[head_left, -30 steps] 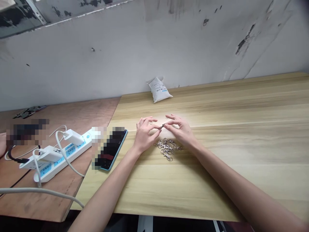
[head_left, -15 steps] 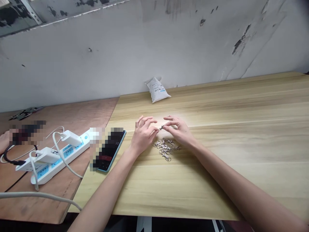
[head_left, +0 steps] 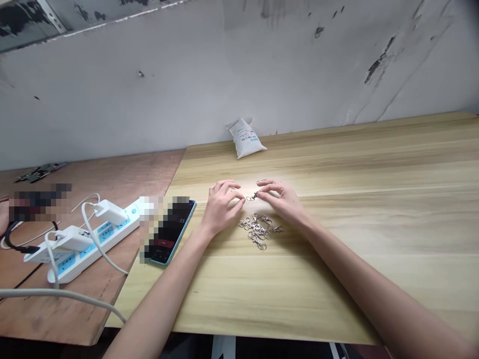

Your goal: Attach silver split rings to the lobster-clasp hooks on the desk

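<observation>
My right hand (head_left: 281, 199) pinches a small metal swivel clasp (head_left: 255, 195) between thumb and forefinger. From the clasp's left end hangs a thin metal ring (head_left: 249, 199). My left hand (head_left: 223, 205) is closed in a pinch at the ring's left edge, its thumb and forefinger tips together there. A further small ring-like glint (head_left: 232, 189) shows by the left fingers; what it is I cannot make out. Just below both hands, a loose pile of several silver swivel clasps with rings (head_left: 258, 232) lies on the wooden table (head_left: 299, 289).
Left of my left arm lies a phone (head_left: 174, 234) with its screen lit. Farther left, a white power strip (head_left: 93, 254) carries plugs and cables on a brown board (head_left: 142, 172). A white labelled packet (head_left: 247, 142) rests against the wall. Part of another person's hand (head_left: 3, 219) shows at the left edge.
The clasp and its ring now show more plainly between my fingertips, and my hands have drawn slightly apart. The view has shifted a little. The pile lies as before.
</observation>
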{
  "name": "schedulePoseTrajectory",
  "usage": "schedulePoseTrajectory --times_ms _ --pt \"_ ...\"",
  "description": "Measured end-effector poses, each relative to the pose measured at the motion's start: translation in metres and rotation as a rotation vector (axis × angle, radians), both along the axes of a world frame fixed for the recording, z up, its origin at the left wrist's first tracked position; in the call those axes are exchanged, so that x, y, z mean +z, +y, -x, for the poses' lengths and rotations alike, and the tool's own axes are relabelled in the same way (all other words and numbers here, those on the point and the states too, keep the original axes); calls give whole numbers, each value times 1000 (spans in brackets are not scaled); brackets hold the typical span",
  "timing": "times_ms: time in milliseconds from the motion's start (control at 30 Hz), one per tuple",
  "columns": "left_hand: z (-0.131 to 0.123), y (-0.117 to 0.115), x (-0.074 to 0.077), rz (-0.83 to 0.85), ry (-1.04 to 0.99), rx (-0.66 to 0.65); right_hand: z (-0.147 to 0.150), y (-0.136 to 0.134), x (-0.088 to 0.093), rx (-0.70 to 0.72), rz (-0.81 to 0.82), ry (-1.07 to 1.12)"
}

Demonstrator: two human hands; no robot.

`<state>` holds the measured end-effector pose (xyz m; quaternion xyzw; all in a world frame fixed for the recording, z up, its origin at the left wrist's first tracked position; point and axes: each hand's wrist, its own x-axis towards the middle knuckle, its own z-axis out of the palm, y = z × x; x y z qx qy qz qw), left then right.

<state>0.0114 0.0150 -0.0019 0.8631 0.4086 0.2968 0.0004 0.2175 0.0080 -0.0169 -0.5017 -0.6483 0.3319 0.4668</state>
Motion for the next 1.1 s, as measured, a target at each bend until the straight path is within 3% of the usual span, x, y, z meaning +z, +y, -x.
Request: schedulePoseTrajectory --times_ms 233,433,533,833,1100 --pt "16 14 -10 46 129 141 -10 -1 1 189 -170 -384" --pt "14 14 -13 88 202 158 -13 11 -15 -51 -234 -732" --pt "14 14 -13 97 181 120 -14 14 -19 -80 -216 -870" --pt "11 13 -14 82 161 60 -13 18 -21 -139 -189 -953" --pt "10 16 -19 150 99 59 -11 25 -25 -15 -163 -974"
